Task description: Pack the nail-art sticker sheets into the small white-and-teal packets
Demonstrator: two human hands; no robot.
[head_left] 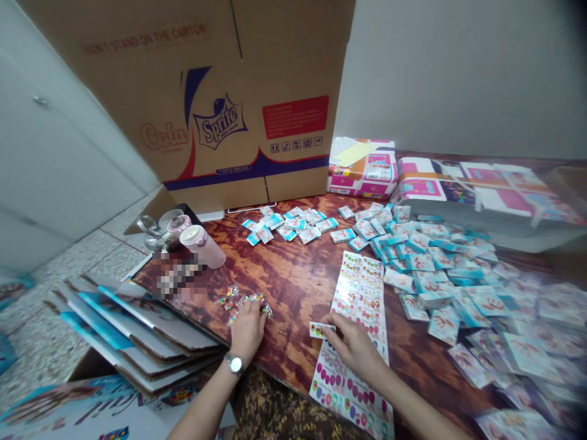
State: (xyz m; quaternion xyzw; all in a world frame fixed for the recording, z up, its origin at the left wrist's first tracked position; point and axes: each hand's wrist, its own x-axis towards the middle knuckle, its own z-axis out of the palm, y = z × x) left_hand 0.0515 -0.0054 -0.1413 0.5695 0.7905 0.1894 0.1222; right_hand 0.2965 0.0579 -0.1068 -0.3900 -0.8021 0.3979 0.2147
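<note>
Well, left hand (247, 330): clenching clear plastic packets (243, 302) on the tabletop (293, 281).
Right hand (353, 351): grasping a printed strip (321, 330) beside a printed sheet (360, 305).

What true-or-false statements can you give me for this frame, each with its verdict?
1. The right hand holds a small printed strip over a printed sheet of colourful ovals. True.
2. The wristwatch is on the right wrist. False: it is on the left wrist.
3. The left hand rests on the pink-and-white cup. False: it touches small clear packets on the table.
4. The large cardboard carton shows a Sprite logo. True.
</note>
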